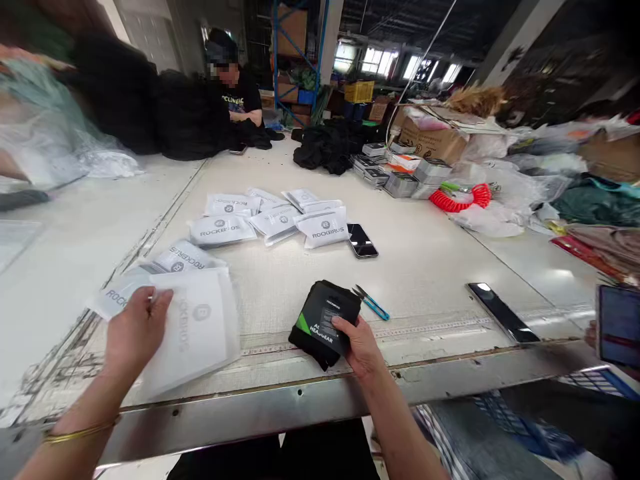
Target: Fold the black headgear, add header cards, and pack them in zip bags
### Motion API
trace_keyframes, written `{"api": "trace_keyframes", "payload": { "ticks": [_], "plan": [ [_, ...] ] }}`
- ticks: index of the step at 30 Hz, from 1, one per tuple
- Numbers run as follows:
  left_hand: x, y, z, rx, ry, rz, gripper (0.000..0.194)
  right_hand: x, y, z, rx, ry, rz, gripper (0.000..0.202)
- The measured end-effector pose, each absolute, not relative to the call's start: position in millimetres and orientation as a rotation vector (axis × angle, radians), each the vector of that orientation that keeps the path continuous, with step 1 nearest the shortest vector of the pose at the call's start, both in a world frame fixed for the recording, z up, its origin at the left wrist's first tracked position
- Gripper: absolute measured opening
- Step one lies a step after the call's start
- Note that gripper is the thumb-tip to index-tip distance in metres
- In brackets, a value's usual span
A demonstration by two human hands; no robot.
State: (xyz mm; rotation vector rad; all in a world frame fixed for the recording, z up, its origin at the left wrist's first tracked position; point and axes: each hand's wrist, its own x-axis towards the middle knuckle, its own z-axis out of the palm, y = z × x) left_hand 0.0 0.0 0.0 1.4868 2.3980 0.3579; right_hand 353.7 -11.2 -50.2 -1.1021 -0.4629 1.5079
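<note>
Left hand (137, 327) pinching a white bag (200, 333); right hand (363, 347) pinching a black pack (320, 315) over the bench (430, 267). Blue snips (378, 309) lie just beside the pack.

Left forearm (85, 417) slanting from near left toward far right; left hand (136, 327) pinching, back upward, thumb pressing beside curled fingers. Right forearm (403, 427) slanting from near right toward far left; right hand (364, 347) gripping, thumb lying on top, other fingers hiding beneath. Hands sitting well apart.
</note>
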Motion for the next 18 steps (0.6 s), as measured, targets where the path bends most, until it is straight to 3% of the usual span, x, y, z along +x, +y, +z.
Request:
{"api": "trace_keyframes", "payload": {
  "ticks": [4,7,10,12,16,18],
  "plan": [
    [7,4,4,1.767,2.636,0.63,0.071,350,-21,-50,-1.113,-0.489,1.586,0.046],
    [50,-11,-5,2.04,2.306,0.987,0.06,343,-24,-48,-1.103,-0.504,1.616,0.047],
    [107,-32,-21,1.886,1.708,0.921,0.051,331,-26,-45,-1.054,-0.579,1.661,0.049],
    [136,-42,-31,1.662,1.482,0.891,0.055,322,-29,-44,-1.022,-0.671,1.682,0.052],
    [155,-46,-43,1.377,1.383,0.929,0.074,311,-35,-47,-1.057,-0.788,1.682,0.052],
    [152,-44,-47,1.334,1.402,0.935,0.074,310,-37,-48,-1.054,-0.839,1.684,0.051]
  ]
}}
